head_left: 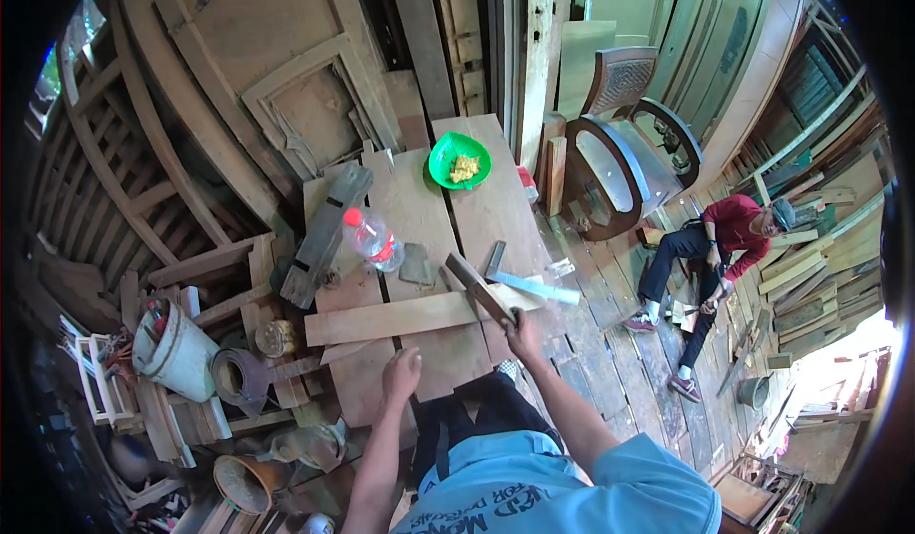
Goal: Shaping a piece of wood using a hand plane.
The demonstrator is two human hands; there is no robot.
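Observation:
My right hand is closed around the near end of a brown wooden block, longish and straight-edged. The block lies at a slant across a pale board on the wooden table. My left hand is curled into a loose fist near the table's front edge, just below the board, with nothing visible in it. Beyond the board, right of the block, lies a try square with a dark stock and a shiny blade. A small flat grey-brown piece sits left of the block.
A red-capped clear bottle, a green leaf-shaped bowl of food and a dark timber are on the table. Left stands a white bucket. A chair and a person seated on the floor are to the right.

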